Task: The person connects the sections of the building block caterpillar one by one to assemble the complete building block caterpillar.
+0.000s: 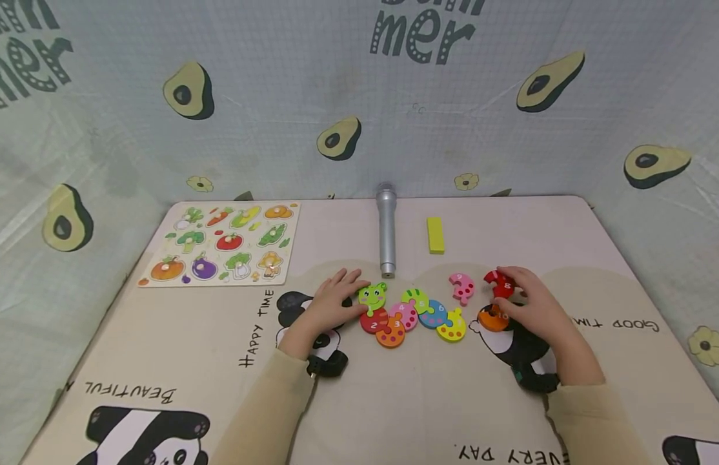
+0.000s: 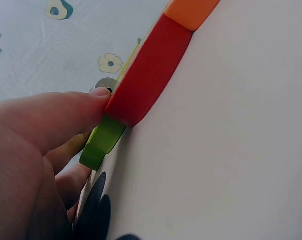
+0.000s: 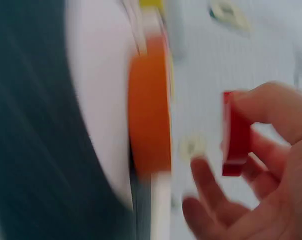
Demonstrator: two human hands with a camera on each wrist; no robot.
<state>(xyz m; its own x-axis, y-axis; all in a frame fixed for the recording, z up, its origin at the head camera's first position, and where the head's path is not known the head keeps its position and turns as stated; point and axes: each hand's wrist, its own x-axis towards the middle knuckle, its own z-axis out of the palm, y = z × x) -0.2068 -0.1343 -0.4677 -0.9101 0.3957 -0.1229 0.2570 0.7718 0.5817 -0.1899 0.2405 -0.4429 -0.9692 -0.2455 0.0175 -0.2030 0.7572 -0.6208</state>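
Observation:
A row of joined caterpillar puzzle pieces lies on the mat in the head view, from the green caterpillar head [image 1: 372, 296] through the red 2 piece [image 1: 374, 321] to the yellow piece [image 1: 452, 326]. My left hand [image 1: 332, 303] pinches the green head at the row's left end, its thumb against the edge where green meets red. My right hand [image 1: 532, 303] holds a red 8 piece [image 3: 237, 137] between thumb and fingers, raised off the mat. Below it lies an orange piece [image 1: 492, 318]. A loose pink 9 piece [image 1: 462, 288] sits just left of the right hand.
A wooden vegetable puzzle board [image 1: 220, 244] lies at the back left. Behind the row are a silver microphone-shaped stick [image 1: 386, 229] and a yellow block [image 1: 435, 235]. The panda-printed mat [image 1: 394, 400] ends at a hanging avocado-print cloth [image 1: 266, 148].

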